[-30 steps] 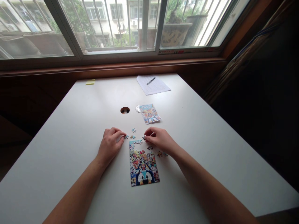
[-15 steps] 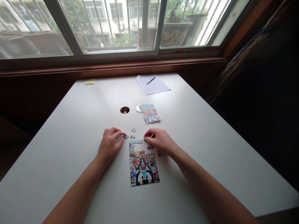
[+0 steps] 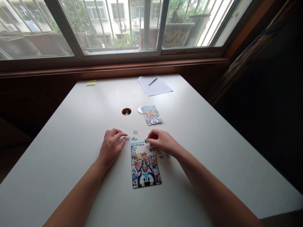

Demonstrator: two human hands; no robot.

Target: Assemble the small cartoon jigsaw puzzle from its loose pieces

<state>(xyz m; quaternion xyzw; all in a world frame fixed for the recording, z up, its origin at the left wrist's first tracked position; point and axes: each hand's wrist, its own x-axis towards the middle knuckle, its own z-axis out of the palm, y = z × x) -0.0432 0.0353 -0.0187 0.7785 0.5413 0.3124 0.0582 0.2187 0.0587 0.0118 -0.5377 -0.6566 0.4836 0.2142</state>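
Observation:
A colourful jigsaw puzzle [image 3: 145, 169] with a blue cartoon dog lies on the white table [image 3: 71, 132], mostly assembled, its top rows partly unfilled. My right hand [image 3: 163, 142] pinches a small puzzle piece [image 3: 146, 141] at the puzzle's top right corner. My left hand [image 3: 111, 146] rests curled on the table to the puzzle's left, its fingertips beside a loose piece [image 3: 128, 138]. More loose pieces [image 3: 135, 132] lie above the puzzle and a few [image 3: 164, 155] lie to its right.
A reference picture card [image 3: 151, 114] lies beyond the puzzle beside a round metal lid [image 3: 139, 110] and a cable hole [image 3: 126, 111]. Farther back are a paper sheet [image 3: 155, 85] with a pen [image 3: 152, 81] and a yellow sticky note [image 3: 91, 83]. A window spans the far wall.
My right hand's fingers have curled tighter and shifted the small piece slightly at the puzzle's top right edge. My left hand has stayed in place.

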